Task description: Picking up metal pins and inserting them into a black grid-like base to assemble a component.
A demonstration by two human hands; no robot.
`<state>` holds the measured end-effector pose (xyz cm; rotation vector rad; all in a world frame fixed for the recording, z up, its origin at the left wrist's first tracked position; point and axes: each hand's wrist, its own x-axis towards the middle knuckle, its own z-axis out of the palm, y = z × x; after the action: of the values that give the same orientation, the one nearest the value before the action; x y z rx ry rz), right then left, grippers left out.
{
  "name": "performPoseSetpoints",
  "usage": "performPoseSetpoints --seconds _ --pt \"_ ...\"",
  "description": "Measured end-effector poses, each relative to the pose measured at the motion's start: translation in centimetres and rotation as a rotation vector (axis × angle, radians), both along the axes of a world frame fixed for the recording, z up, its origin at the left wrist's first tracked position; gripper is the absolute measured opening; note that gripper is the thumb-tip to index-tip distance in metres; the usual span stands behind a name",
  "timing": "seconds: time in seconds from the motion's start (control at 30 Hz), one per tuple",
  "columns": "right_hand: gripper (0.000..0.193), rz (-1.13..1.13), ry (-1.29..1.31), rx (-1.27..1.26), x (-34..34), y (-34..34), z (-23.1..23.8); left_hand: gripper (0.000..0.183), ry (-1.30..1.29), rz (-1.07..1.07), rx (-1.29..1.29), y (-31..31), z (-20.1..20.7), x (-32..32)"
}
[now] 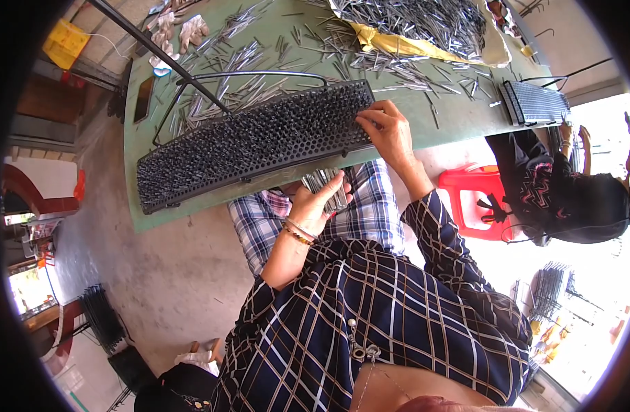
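Note:
A long black rack with rows of round holes lies slanted along the near edge of the table. Thin dark sticks stand packed in most of it, while bare holes show along its near side and right end. In my left hand, just below the rack, is a bundle of short, shiny grey sticks, with the fingers wrapped round it. My right hand is at the rack's right end, thumb and forefinger pinched together over the holes. Whatever is between those fingertips is too small to make out.
Loose sticks lie scattered over the green table. A heap of sticks rests on yellow-lined sheeting at the back. To the right, a co-worker sits by a second rack, near a red stool. Dark metal bars rise from my rack.

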<state>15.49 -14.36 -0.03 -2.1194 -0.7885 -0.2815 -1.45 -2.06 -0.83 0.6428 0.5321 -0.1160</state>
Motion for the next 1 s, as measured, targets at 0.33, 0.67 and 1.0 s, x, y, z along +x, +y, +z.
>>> performPoseSetpoints --seconds 0.33,0.67,1.0 --pt "0.022 0.366 0.567 -0.031 -3.7 -1.1 1.7 0.022 -0.026 0.007 -0.036 0.0 -0.3 -0.1" --pt "0.016 0.318 1.206 0.299 -6.3 -1.3 1.1 0.024 -0.108 0.019 0.029 -0.9 -0.6 0.2" --pt "0.021 -0.001 0.672 0.546 -1.5 -2.0 1.6 0.017 0.028 -0.003 -0.08 -1.2 -0.8 0.9"
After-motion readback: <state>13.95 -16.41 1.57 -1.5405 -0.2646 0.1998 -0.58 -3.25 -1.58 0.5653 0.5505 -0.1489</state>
